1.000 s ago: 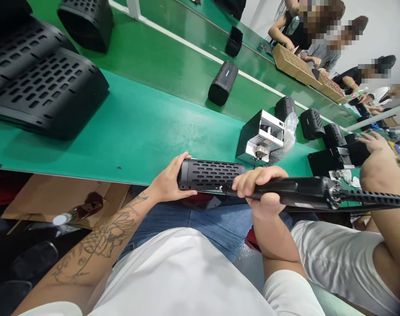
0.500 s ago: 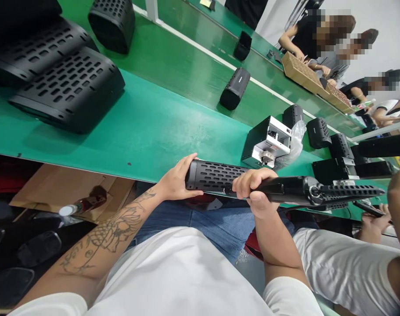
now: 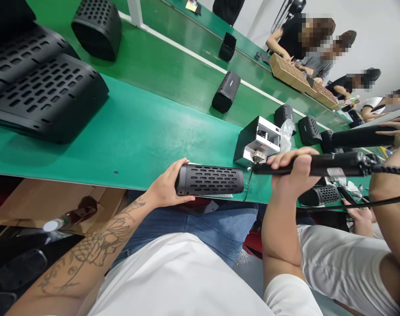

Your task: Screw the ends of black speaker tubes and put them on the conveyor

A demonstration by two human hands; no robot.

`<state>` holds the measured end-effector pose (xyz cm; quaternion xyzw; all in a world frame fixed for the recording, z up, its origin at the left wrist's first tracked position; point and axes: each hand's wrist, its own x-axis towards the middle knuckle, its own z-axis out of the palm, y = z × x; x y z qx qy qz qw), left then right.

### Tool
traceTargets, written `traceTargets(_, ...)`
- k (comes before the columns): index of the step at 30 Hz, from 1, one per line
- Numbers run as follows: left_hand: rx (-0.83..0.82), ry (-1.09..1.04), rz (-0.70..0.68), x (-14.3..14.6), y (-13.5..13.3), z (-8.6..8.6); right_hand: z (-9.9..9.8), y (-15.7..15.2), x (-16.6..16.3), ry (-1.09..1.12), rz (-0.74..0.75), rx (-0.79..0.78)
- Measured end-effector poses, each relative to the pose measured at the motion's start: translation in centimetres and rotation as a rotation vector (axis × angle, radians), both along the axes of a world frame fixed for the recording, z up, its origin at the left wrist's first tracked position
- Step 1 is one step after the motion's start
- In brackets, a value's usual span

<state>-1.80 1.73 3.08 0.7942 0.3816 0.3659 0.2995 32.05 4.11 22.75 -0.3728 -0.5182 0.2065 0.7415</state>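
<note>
My left hand point(image 3: 164, 186) is closed around the left end of a black speaker housing point(image 3: 213, 180) with slotted holes, which lies along the front edge of the green bench point(image 3: 143, 127). Wrapped in my right hand point(image 3: 295, 171) is a black electric screwdriver point(image 3: 341, 164) with a cord at its rear, held nearly level. Its tip points left and sits just in front of a silver and black screw feeder point(image 3: 259, 142), right of the housing. From this angle I cannot tell whether the tip touches the feeder.
Large slotted speaker housings point(image 3: 51, 98) stand at the left. A smaller black speaker point(image 3: 226, 91) rests on the green surface behind. Clear plastic point(image 3: 287, 134) lies beside the feeder. A co-worker's arm point(image 3: 389, 188) is close on my right; people work across the bench near a cardboard tray point(image 3: 292, 74).
My right hand has carried the screwdriver right and upward, off the housing to the screw feeder's front. My left hand keeps its grip on the housing. The whole view has shifted slightly.
</note>
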Motion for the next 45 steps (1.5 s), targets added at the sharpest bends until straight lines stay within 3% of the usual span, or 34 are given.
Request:
traceTargets(2, -0.019, 0.016, -0.001, -0.1, 0.1, -0.1, -0.5, 3.1, 2.8, -0.032, -0.216, 0.044)
traceTargets(5, -0.055, 0.031, -0.018, -0.5, 0.4, -0.2, -2.2, 6.4, 5.9, -0.09, -0.34, 0.021)
traceTargets(10, -0.044, 0.025, -0.059, -0.9, 0.5, 0.0, -4.4, 6.9, 7.1, -0.097, -0.283, -0.052)
traceTargets(14, -0.059, 0.012, -0.041, -0.7, 0.4, 0.2, -3.1, 4.8, 5.9, -0.077, -0.228, -0.096)
traceTargets(18, -0.079, 0.004, -0.033, -0.4, 0.4, 0.5, -0.3, 0.8, 2.1, 0.015, -0.071, 0.001)
traceTargets(21, -0.104, -0.003, -0.02, -0.2, 0.3, 0.8, 1.2, -3.0, -2.7, 0.031, 0.219, 0.015)
traceTargets(26, -0.117, -0.042, -0.012, 0.0, 0.1, 1.2, 0.3, -5.8, -10.1, -0.028, 0.617, -0.097)
traceTargets(33, -0.086, -0.07, -0.031, 0.3, 0.3, 0.8, -3.2, -3.2, -12.9, -0.122, 0.732, -0.316)
traceTargets(39, -0.077, -0.054, -0.033, 0.3, 0.4, 0.2, -3.5, -3.1, -13.0, -0.167, 0.817, -0.411)
traceTargets(45, -0.093, -0.022, -0.048, 0.4, 0.4, 0.3, -3.7, -3.5, -13.6, -0.193, 0.914, -0.402)
